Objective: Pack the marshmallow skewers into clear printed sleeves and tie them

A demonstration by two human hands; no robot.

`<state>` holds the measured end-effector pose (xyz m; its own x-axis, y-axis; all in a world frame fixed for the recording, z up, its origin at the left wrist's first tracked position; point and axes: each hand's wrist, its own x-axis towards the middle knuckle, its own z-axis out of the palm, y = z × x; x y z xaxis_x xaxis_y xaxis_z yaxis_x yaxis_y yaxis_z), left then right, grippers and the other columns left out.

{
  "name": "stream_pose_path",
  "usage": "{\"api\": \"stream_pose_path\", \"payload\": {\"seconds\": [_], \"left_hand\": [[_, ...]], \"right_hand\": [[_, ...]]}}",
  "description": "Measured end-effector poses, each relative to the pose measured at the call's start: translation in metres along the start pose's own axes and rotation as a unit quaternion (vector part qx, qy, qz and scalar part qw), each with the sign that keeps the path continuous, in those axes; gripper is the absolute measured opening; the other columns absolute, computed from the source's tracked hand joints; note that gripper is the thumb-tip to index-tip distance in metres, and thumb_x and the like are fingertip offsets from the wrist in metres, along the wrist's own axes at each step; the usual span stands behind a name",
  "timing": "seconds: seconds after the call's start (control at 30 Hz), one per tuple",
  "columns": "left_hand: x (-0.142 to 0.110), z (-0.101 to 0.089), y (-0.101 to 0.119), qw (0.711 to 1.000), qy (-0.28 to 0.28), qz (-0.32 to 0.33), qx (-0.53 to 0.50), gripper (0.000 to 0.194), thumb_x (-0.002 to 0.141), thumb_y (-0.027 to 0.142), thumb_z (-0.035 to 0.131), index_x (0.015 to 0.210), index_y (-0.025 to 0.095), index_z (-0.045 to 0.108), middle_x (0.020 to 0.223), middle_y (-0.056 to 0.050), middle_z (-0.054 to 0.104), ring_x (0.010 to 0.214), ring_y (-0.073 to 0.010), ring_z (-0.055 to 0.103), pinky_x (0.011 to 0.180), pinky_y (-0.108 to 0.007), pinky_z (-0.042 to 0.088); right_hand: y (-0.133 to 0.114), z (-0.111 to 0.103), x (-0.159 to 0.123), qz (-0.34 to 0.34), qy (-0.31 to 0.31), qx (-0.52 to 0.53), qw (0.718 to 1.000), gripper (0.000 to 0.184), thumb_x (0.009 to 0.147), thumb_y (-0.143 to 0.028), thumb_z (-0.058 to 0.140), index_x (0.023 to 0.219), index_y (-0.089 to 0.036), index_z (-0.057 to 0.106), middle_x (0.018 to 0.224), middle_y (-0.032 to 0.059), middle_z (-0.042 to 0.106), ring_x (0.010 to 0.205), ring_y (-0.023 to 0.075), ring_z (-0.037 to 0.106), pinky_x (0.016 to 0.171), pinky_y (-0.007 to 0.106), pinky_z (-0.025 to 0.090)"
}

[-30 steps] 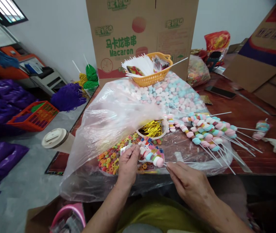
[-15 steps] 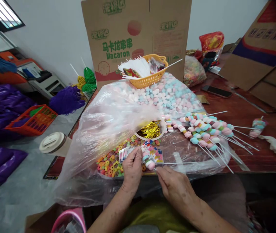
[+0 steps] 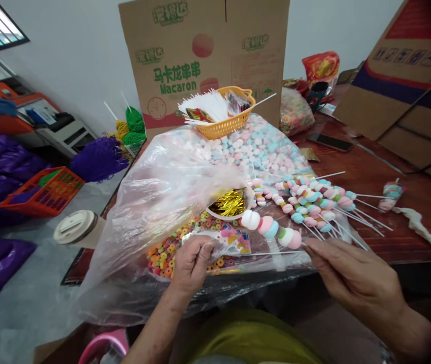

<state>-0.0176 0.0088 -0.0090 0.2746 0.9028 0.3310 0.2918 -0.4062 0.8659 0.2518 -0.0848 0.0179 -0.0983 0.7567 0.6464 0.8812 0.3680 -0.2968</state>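
In my right hand (image 3: pixel 355 275), the fingers pinch the stick of a marshmallow skewer (image 3: pixel 271 228) that points left, strung with pink, white and blue marshmallows and a green piece. My left hand (image 3: pixel 192 263) is closed on a clear plastic bag with a colourful print (image 3: pixel 242 241), its thumb on top. Ring-shaped candies (image 3: pixel 162 258) lie beneath and beside that hand. Just behind the skewer stands a white bowl (image 3: pixel 215 215) of gold twist ties (image 3: pixel 231 202). Farther right, finished-looking marshmallow skewers (image 3: pixel 316 197) are heaped with their sticks outward.
Loose marshmallows (image 3: pixel 261 146) fill a large clear plastic bag (image 3: pixel 143 202). A yellow basket (image 3: pixel 223 130) of white sticks rests on it, before a tall cardboard box (image 3: pixel 215 45). A phone (image 3: pixel 331 142), a wrapped skewer (image 3: pixel 392 194) and a lidded cup (image 3: pixel 77 227) are around the table.
My right hand has moved right and drawn the marshmallow skewer away from my left hand, so its whole row shows. The left hand stays by the printed bag. The view has shifted slightly.
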Motion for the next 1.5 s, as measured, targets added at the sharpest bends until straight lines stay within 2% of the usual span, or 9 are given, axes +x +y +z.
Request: {"api": "stream_pose_path", "payload": {"seconds": [0.33,0.53,0.67,0.83,1.0,1.1,1.23,1.33,1.5], "left_hand": [[0.007,-0.003,0.006,0.997,-0.047,0.04,0.051,0.016,0.08,0.03,0.056,0.077,0.022,0.07,0.081,-0.007,0.07,0.078,-0.0205,0.06,0.08,-0.031,0.041],[0.002,0.005,0.01,0.991,-0.13,-0.017,-0.016,0.02,0.081,0.032,0.054,0.08,0.021,0.071,0.074,-0.005,0.069,0.07,-0.018,0.06,0.071,-0.028,0.044],[-0.008,0.016,0.006,0.985,-0.138,-0.086,-0.065,0.03,0.086,0.036,0.047,0.078,0.018,0.069,0.067,-0.003,0.064,0.062,-0.0148,0.057,0.062,-0.024,0.044],[-0.013,0.032,0.008,0.987,-0.149,-0.056,-0.01,0.028,0.086,0.033,0.045,0.076,0.017,0.067,0.067,-0.003,0.062,0.064,-0.0143,0.056,0.063,-0.023,0.043],[-0.016,0.044,0.013,0.981,-0.18,-0.071,0.022,0.025,0.086,0.031,0.045,0.078,0.017,0.063,0.064,-0.002,0.059,0.06,-0.0127,0.052,0.058,-0.022,0.04],[-0.019,0.046,0.011,0.978,-0.179,-0.103,0.014,0.018,0.079,0.033,0.056,0.085,0.017,0.062,0.064,0.0,0.059,0.055,-0.011,0.049,0.054,-0.02,0.039],[-0.018,0.043,0.003,0.987,-0.135,-0.086,0.029,0.022,0.08,0.033,0.055,0.069,0.015,0.062,0.059,0.0,0.058,0.055,-0.0112,0.05,0.055,-0.02,0.04],[-0.013,0.031,-0.004,0.992,-0.109,-0.054,0.018,0.024,0.084,0.032,0.05,0.076,0.015,0.066,0.065,-0.001,0.062,0.062,-0.013,0.055,0.061,-0.022,0.042],[-0.002,0.009,-0.004,0.985,-0.172,0.028,0.005,0.023,0.088,0.025,0.046,0.088,0.019,0.067,0.078,-0.001,0.067,0.071,-0.0139,0.056,0.07,-0.026,0.042]], "right_hand": [[0.014,-0.009,-0.015,-0.106,-0.062,-0.061,0.991,0.034,0.08,-0.008,0.047,0.105,-0.026,0.06,0.067,-0.0002,0.065,0.057,0.0116,0.057,0.055,0.024,0.043],[0.02,-0.015,-0.022,-0.042,-0.055,-0.051,0.996,0.025,0.081,-0.017,0.053,0.103,-0.026,0.062,0.076,0.002,0.068,0.065,0.0144,0.061,0.06,0.026,0.046],[0.008,-0.006,-0.023,0.082,0.024,0.025,0.996,0.021,0.08,-0.017,0.056,0.099,-0.024,0.062,0.08,0.0022,0.067,0.068,0.0147,0.062,0.065,0.025,0.049],[-0.027,0.033,-0.009,0.331,0.106,0.293,0.891,0.008,0.081,-0.028,0.057,0.086,-0.022,0.057,0.075,0.0,0.062,0.061,0.0123,0.058,0.053,0.022,0.047],[-0.042,0.078,0.002,0.388,0.015,0.525,0.757,0.02,0.074,-0.034,0.064,0.075,-0.02,0.05,0.066,-0.0046,0.054,0.053,0.0082,0.049,0.051,0.02,0.043],[-0.038,0.088,-0.001,0.415,0.047,0.535,0.735,0.023,0.074,-0.036,0.064,0.071,-0.019,0.048,0.061,-0.0068,0.048,0.044,0.0044,0.037,0.043,0.018,0.034],[-0.024,0.081,-0.009,0.428,0.081,0.48,0.762,0.022,0.076,-0.037,0.062,0.075,-0.018,0.052,0.061,-0.006,0.048,0.044,0.0046,0.036,0.042,0.018,0.033],[-0.006,0.055,-0.019,0.406,0.051,0.405,0.818,0.02,0.081,-0.037,0.056,0.087,-0.017,0.059,0.067,-0.0025,0.055,0.049,0.0072,0.045,0.046,0.019,0.038],[0.016,0.007,-0.03,0.183,0.007,0.223,0.957,0.02,0.08,-0.018,0.057,0.098,-0.023,0.064,0.078,0.0006,0.066,0.069,0.0133,0.062,0.064,0.021,0.049]]}}
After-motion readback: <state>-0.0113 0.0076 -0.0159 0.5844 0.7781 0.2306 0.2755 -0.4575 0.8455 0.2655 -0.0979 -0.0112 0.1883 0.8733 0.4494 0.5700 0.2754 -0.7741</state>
